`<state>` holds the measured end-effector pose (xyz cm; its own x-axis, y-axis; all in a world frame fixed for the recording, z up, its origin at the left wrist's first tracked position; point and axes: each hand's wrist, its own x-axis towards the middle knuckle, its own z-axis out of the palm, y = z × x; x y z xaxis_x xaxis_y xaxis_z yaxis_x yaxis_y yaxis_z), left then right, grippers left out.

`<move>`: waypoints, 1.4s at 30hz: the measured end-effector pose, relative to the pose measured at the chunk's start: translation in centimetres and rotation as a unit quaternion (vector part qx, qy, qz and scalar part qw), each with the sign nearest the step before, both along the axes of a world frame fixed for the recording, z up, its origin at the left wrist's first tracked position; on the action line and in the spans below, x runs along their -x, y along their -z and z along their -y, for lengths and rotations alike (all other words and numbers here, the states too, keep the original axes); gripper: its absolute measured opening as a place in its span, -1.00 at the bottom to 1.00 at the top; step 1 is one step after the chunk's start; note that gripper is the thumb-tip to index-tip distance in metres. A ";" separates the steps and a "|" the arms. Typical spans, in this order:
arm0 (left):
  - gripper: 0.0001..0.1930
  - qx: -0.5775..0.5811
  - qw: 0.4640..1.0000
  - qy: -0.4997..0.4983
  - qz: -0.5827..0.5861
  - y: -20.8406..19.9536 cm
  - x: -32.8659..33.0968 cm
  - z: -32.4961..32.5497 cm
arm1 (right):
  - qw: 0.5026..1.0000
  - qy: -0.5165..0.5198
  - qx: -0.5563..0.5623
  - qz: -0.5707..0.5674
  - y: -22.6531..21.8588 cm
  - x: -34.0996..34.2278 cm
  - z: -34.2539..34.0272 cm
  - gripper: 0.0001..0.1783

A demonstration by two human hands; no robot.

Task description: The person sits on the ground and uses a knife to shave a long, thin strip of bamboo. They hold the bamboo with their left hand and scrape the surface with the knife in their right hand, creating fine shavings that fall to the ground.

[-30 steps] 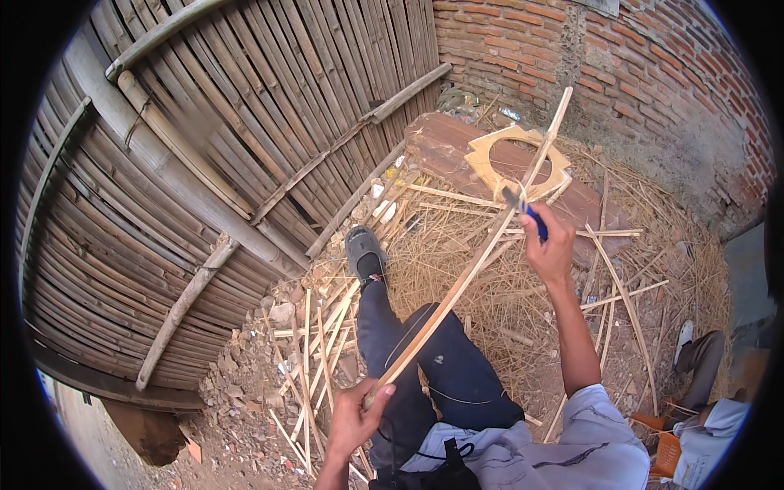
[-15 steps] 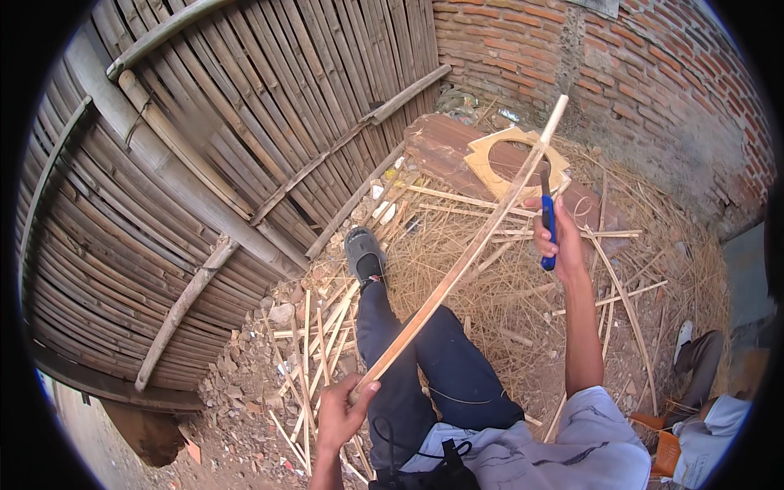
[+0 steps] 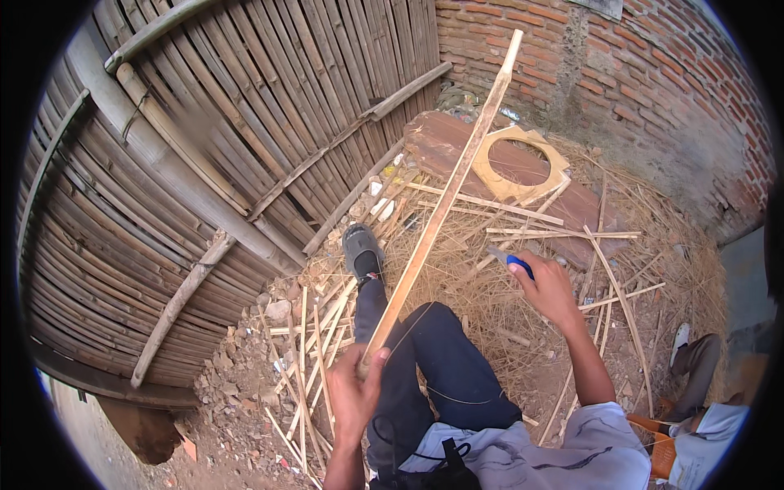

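Observation:
A long bamboo strip (image 3: 438, 214) slants up and away across the view, its far end whittled narrower and paler. My left hand (image 3: 353, 394) is closed round the strip's near end, over my left thigh. To the right, my right hand (image 3: 552, 292) grips a knife (image 3: 519, 265) by its blue handle, most of which the fingers hide. The short blade points left toward the strip without touching it. A thin curled sliver hangs beside the strip near my left hand.
Cut strips (image 3: 317, 351) lie on rubble at left, with more on the straw and shavings (image 3: 457, 278) ahead. A tan board with a round hole (image 3: 487, 173) rests on a brown plank (image 3: 430, 140). A bamboo wall (image 3: 269, 106) and brick wall (image 3: 653, 106) enclose this corner. Another person's leg (image 3: 698, 367) shows at right.
The strip's far end has swung up and left. My right hand has drawn back toward me with the knife, away from the strip, and the blade has turned from pointing up to pointing left.

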<state>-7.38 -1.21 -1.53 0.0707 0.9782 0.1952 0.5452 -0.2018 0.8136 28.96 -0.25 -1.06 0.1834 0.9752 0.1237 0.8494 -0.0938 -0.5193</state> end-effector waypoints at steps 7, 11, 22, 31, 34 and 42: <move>-0.77 0.070 0.988 0.085 0.113 -0.6 -2.5 0.5 | 0.943 -0.167 -0.280 -0.069 -0.5 8.9 1.7 -0.66; -0.76 0.065 0.980 0.111 0.149 -1.3 -3.0 0.6 | 0.933 -0.188 -0.303 -0.039 -0.5 10.4 1.5 -0.66; -0.77 0.030 0.997 0.066 0.036 -3.4 -3.5 1.1 | 0.928 -0.178 -0.326 0.004 -1.2 10.9 1.1 -0.65; -0.76 0.020 0.998 0.050 0.035 -3.0 -2.7 1.9 | 0.920 -0.082 -0.381 0.041 0.6 8.2 -0.7 -0.65; -0.78 0.075 0.995 0.054 -0.038 -1.4 0.6 3.9 | 0.935 0.178 -0.295 -0.090 -1.9 0.2 -4.3 -0.65; -0.74 0.065 0.996 0.009 -0.057 0.5 1.8 3.6 | 0.947 0.074 -0.290 -0.117 -0.1 -0.2 -2.3 -0.55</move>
<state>-9.20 -4.82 -2.08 0.1034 0.9930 0.0569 0.6331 -0.1098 0.7662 29.13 2.01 -0.99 0.4014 0.7172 0.5697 0.7042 0.1560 -0.6926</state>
